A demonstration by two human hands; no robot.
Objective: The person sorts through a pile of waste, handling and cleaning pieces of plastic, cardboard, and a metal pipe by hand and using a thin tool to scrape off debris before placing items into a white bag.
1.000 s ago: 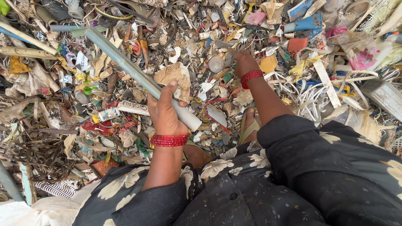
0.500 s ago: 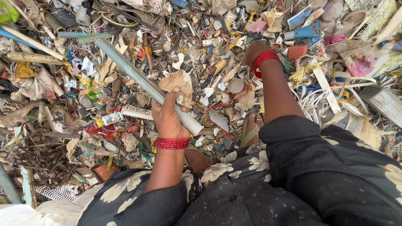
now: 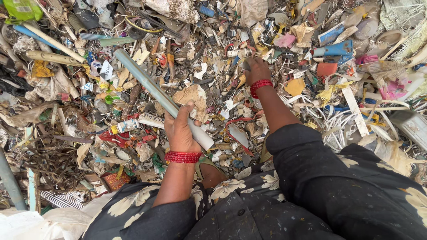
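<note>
The left hand (image 3: 181,130) is wrapped tight around a long grey pipe (image 3: 155,94), gripping near its lower end, and the pipe slants up and away to the left over a huge scrap heap (image 3: 89,133). The right hand (image 3: 256,70) reaches further out, to the right of the pipe, fingers curled down into the scraps; can't tell what it's got, if anything. Red bangles (image 3: 183,156) on both wrists.

One head-worn camera looks steeply down, close over the scrap pile (image 3: 213,66).
</note>
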